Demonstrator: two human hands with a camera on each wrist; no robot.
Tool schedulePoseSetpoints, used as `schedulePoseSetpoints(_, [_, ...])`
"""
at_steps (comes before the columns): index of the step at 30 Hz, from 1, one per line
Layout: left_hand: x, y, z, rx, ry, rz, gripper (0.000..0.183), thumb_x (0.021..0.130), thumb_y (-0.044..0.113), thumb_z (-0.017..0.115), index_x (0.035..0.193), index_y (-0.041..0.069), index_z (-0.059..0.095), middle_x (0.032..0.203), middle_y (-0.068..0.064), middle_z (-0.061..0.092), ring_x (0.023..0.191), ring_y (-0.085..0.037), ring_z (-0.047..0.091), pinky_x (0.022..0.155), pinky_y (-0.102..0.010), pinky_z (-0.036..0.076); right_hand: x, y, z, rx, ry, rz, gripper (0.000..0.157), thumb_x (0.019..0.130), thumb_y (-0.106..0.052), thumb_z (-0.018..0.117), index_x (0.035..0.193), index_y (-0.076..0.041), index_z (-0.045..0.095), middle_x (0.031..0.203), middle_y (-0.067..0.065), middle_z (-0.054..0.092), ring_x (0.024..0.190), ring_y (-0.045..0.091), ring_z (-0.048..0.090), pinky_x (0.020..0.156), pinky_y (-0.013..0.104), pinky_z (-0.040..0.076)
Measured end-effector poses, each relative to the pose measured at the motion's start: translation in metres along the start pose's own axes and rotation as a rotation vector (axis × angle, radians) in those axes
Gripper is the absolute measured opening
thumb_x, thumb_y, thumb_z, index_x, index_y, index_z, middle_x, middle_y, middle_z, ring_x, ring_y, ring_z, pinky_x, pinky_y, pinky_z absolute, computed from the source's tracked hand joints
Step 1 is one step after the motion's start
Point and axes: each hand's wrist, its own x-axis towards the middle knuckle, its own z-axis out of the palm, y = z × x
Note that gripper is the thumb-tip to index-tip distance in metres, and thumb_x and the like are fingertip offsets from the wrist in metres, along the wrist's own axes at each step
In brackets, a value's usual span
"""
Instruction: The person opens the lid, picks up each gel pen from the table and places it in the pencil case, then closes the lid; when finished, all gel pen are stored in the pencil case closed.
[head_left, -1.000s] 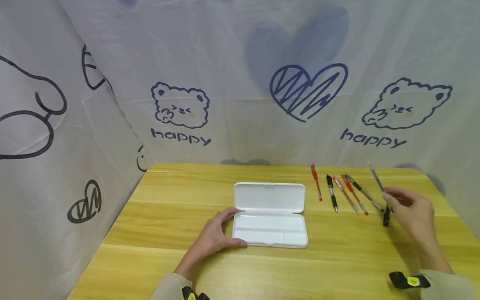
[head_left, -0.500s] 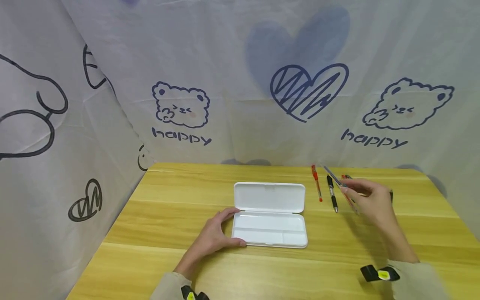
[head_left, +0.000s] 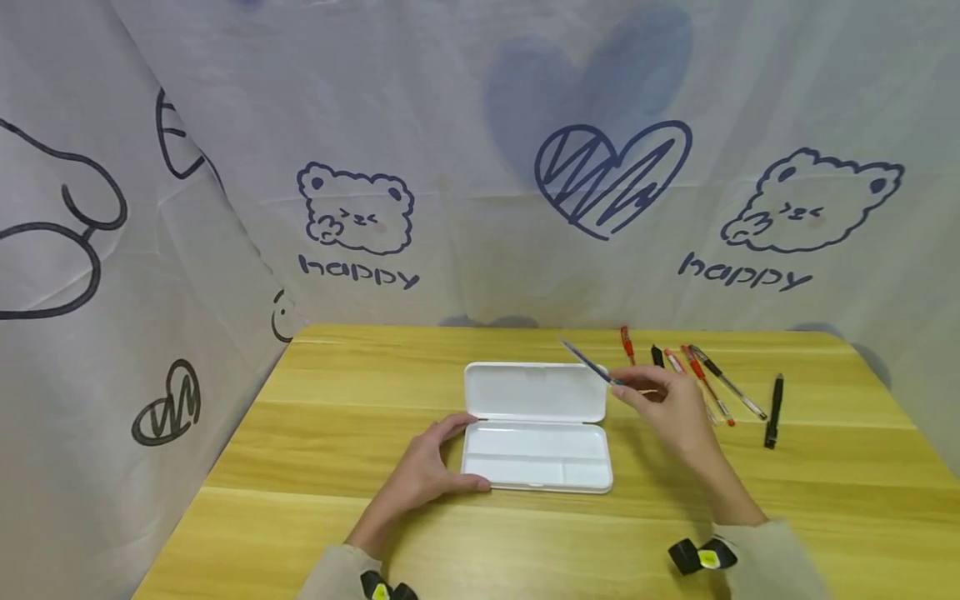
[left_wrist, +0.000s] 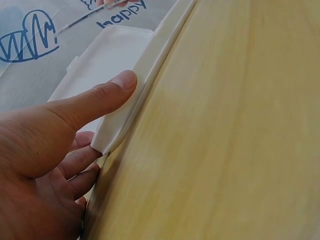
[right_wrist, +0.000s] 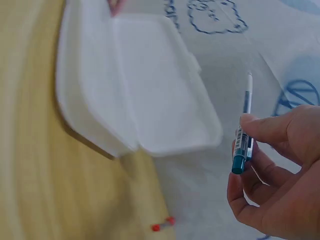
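A white pencil case (head_left: 525, 486) lies with its lid (head_left: 535, 392) raised, its divided tray bare inside. My left hand (head_left: 426, 468) holds the case's left end, thumb (left_wrist: 122, 82) on the front edge and fingers at the back corner. Above the right end of the lid, my right hand (head_left: 670, 408) pinches a slim clear-barrelled pen (head_left: 588, 362) between thumb and fingers. Its far end points up and to the left. In the right wrist view this pen (right_wrist: 240, 147) shows a teal end and a printed label.
Several pens lie right of the case: a red pen (head_left: 627, 340), a black pen (head_left: 657, 357) partly behind my right hand, a red pen (head_left: 707, 383) and a black-and-clear pen (head_left: 726, 383). Farther right is another black pen (head_left: 774, 412). A printed curtain (head_left: 465, 275) hangs behind the table (head_left: 360, 400).
My right hand has carried the pen leftward from the far right, past the other pens, to the case's lid. My left hand has stayed on the case.
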Motion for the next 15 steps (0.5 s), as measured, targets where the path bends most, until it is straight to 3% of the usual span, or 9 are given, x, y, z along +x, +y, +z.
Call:
schedulePoseSetpoints(7, [0.0,0.002,0.0,0.013,-0.003,-0.013,0.089,0.063,0.033,0.1,0.14,0.017,0.058,0.145,-0.006,0.058,0.14,-0.029,0.047,0.117,-0.051,0.035,-0.009,0.001,0.031,0.005,-0.07,-0.008,0.014,0.091,-0.005,0.078,0.105,-0.006,0.079,0.095,0.005,0.076,0.087,0.017,0.07,0.076,0.022,0.058])
schedulePoseSetpoints(15, [0.0,0.001,0.0,0.013,0.002,-0.016,0.089,0.063,0.032,0.1,0.14,0.019,0.058,0.145,-0.006,0.058,0.14,-0.029,0.046,0.117,-0.051,0.034,-0.017,0.003,0.063,-0.073,-0.171,-0.053,0.015,0.086,-0.001,0.081,0.098,-0.009,0.08,0.092,-0.002,0.076,0.083,0.014,0.068,0.075,0.032,0.057])
